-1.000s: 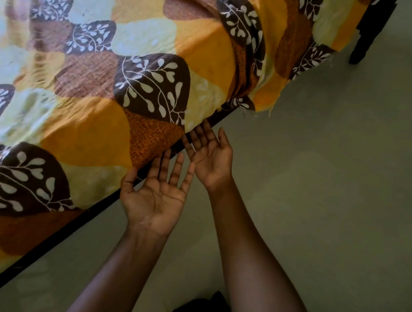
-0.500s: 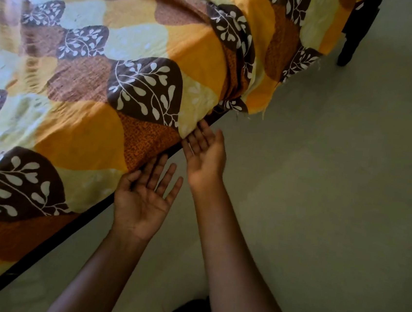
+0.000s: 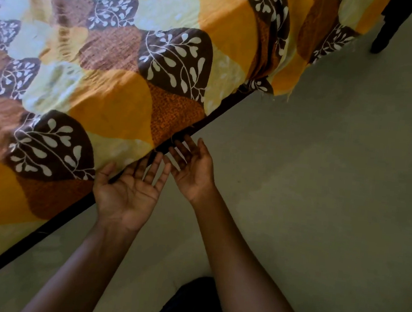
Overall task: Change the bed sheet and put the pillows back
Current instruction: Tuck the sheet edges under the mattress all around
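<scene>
An orange, yellow and brown leaf-print bed sheet (image 3: 120,91) covers the mattress and fills the upper left. Its lower edge meets the dark bed frame rail (image 3: 47,228). My left hand (image 3: 127,193) lies palm up with straight fingers, the fingertips slid under the sheet's edge at the rail. Beside it my right hand (image 3: 190,169) is also palm up, its fingertips touching the rail under the sheet. A loose corner of the sheet (image 3: 284,80) hangs off the bed's end. No pillow is in view.
A pale floor (image 3: 323,193) spreads to the right and below the bed. A dark bed leg (image 3: 385,35) stands at the top right. Something dark (image 3: 192,304) shows at the bottom between my arms.
Both hands stayed palm up at the sheet's lower edge and slid slightly along the rail. The view shifted a little.
</scene>
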`<state>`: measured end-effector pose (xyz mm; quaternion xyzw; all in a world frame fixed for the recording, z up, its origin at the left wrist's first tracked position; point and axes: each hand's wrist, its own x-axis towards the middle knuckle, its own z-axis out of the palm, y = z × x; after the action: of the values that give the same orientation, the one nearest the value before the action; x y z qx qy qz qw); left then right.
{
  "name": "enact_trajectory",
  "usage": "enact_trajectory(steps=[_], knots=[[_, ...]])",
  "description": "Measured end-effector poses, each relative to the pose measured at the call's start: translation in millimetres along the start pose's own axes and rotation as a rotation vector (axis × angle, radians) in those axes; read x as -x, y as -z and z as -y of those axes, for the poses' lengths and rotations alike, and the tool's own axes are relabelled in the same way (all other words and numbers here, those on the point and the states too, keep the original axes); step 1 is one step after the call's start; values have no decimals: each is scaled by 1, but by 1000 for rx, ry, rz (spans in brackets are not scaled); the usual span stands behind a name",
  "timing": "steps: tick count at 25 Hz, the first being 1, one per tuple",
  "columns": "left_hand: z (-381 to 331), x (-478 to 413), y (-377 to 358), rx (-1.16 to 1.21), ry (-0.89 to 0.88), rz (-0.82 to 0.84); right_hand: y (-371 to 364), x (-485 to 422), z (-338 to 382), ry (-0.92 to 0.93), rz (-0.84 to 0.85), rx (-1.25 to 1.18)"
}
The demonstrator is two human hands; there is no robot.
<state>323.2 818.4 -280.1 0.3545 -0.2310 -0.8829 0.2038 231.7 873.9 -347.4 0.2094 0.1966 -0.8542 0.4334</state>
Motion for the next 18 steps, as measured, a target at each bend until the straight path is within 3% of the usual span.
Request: enact_trajectory(steps=[12,15,18], knots=[[-10,-1,21,253,55,270,-35,-2,-15,97,295,-155],[-8,0,17,255,51,182,-63,-4,-4,101,167,-127],[-4,0,14,-47,89,-16,-45,21,4,155,-34,13]])
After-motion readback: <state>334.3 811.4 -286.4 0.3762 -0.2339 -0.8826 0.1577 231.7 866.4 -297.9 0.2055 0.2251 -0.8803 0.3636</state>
